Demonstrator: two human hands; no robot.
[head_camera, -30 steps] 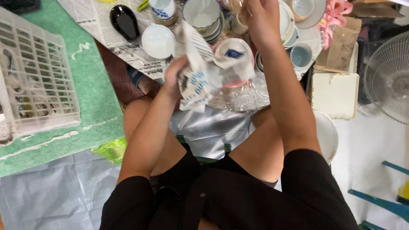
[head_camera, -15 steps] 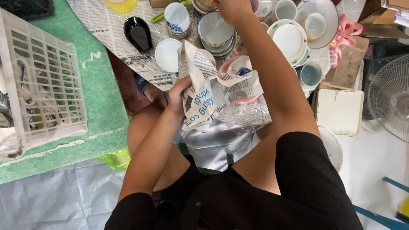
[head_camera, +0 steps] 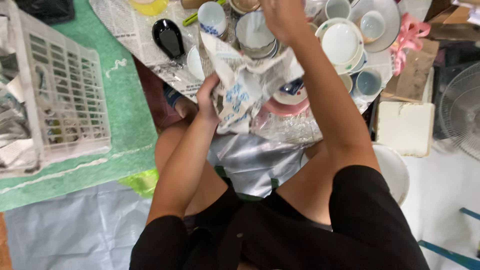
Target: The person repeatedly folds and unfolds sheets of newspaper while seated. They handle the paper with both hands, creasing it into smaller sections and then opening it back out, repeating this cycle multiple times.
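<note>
Overhead, the head view looks down on a person sitting on the floor with a crumpled sheet of newspaper (head_camera: 240, 87) held up over the lap. Beyond the newspaper, on more spread newsprint, stand a stack of bowls (head_camera: 255, 32), a blue-patterned cup (head_camera: 212, 17), a black spoon rest (head_camera: 168, 37) and white bowls on plates (head_camera: 341, 44); a white plastic basket (head_camera: 65, 95) lies well to its left on a green mat (head_camera: 127, 107), and a pink ribbon (head_camera: 407, 42) sits far to its right. The left hand (head_camera: 207, 100) has its fingers closed on the newspaper's left edge. The right hand (head_camera: 282, 20) is raised at the newspaper's top, fingers curled and apparently pinching it, partly cut off by the frame. A pink-rimmed dish (head_camera: 290, 102) peeks out under the paper's right side.
</note>
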